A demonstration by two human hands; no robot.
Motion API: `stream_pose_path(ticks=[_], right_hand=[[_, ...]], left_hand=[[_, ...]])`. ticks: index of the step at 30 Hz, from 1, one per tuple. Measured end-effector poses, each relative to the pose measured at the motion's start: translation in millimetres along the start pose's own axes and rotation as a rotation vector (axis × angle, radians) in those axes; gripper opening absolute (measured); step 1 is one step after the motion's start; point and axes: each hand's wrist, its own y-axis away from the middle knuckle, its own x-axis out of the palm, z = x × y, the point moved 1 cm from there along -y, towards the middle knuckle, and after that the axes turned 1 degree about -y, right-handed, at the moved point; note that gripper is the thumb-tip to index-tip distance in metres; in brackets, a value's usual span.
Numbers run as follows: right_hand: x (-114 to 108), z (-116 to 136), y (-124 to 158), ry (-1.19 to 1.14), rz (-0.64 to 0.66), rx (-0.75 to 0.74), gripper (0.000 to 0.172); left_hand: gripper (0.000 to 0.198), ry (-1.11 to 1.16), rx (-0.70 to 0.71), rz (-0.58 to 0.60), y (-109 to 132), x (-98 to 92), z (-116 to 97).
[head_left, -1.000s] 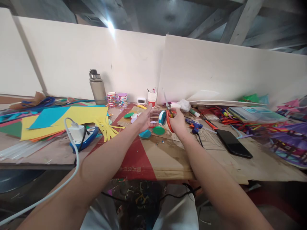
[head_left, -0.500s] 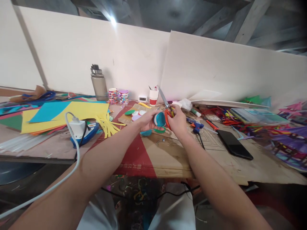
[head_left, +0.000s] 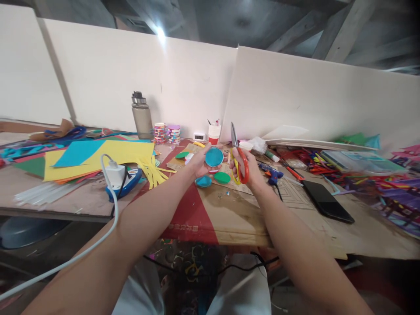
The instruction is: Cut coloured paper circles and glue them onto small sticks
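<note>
My left hand (head_left: 199, 163) holds a round blue disc (head_left: 214, 157) with a pale rim, its flat face turned up toward me. In my right hand (head_left: 252, 168) is a pair of scissors (head_left: 242, 166) with red and yellow handles, blades pointing up and away. A small gap separates the scissors from the disc. On the cardboard just below my hands lie a green disc (head_left: 222, 177) and another blue disc (head_left: 203, 181). A second green disc (head_left: 181, 155) rests further left.
Yellow and blue paper sheets (head_left: 98, 157) and a power strip (head_left: 134, 178) cover the left side. A bottle (head_left: 142, 116), stacked rings (head_left: 160, 132) and a paper cup (head_left: 214, 132) stand at the back. A glue gun (head_left: 273, 175) and a phone (head_left: 327, 202) lie on the right.
The scissors have come away from the disc and moved slightly right, their handles now turned toward me. My left hand has tilted the blue disc so its face shows fully.
</note>
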Motion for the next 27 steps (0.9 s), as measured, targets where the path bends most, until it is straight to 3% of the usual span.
stream_pose_path(ticks=[8, 14, 18, 24, 27], right_hand=[[4.8, 7.5, 6.8, 0.191, 0.049, -0.005, 0.036], [10.9, 5.3, 9.4, 0.293, 0.070, -0.019, 0.019], [13.0, 2.1, 9.8, 0.289, 0.078, -0.007, 0.020], [11.2, -0.7, 12.7, 0.365, 0.217, -0.051, 0.022], [15.4, 7.6, 19.1, 0.358, 0.286, 0.024, 0.028]], left_hand=[[0.034, 0.073, 0.092, -0.031, -1.6, -9.9, -7.1], [0.032, 0.064, 0.140, -0.104, -7.5, -22.5, -14.0], [0.036, 0.113, 0.148, -0.150, -8.4, -28.2, -17.9], [0.044, 0.126, 0.184, -0.198, -4.4, -25.6, -19.8], [0.037, 0.145, 0.202, -0.221, -7.1, -26.8, -18.3]])
